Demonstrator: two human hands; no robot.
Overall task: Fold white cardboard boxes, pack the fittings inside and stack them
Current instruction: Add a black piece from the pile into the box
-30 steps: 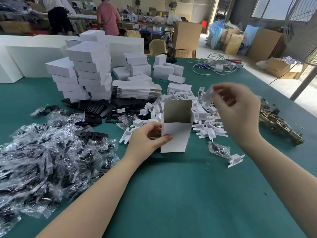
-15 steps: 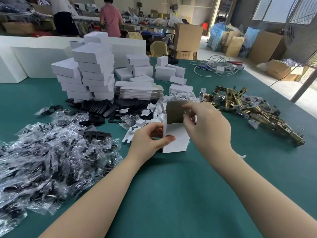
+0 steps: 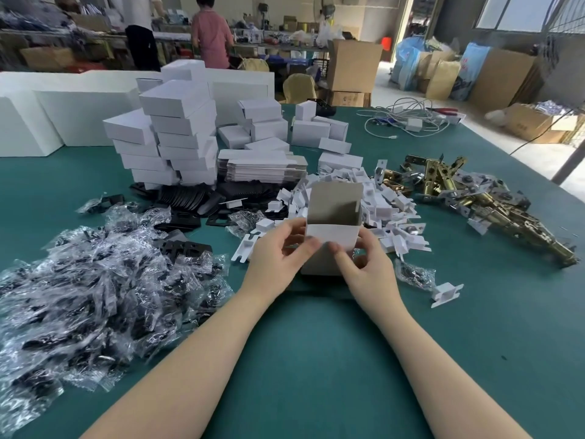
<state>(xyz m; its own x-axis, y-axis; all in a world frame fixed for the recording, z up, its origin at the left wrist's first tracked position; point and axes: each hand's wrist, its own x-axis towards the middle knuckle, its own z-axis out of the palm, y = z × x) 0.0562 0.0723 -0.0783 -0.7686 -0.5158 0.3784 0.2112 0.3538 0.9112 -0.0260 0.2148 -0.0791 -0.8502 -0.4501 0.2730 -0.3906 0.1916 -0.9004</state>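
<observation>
Midway along the green-covered bench [image 3: 316, 359], nearer its front edge, a small white cardboard box [image 3: 332, 236] stands upright with its mouth and tall lid flap up, presumably so fittings can drop in. Her left hand [image 3: 278, 258] and right hand [image 3: 364, 264] both grip its near wall, thumbs pressing the front, seemingly steadying it. Finished white boxes [image 3: 171, 137] are stacked towards the far-left corner, brass latch fittings [image 3: 468, 191] heaped towards the right edge, within reach.

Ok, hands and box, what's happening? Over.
Left hand and right hand both grip the white box. Box upright, top flap open. Nothing blocking.
</observation>
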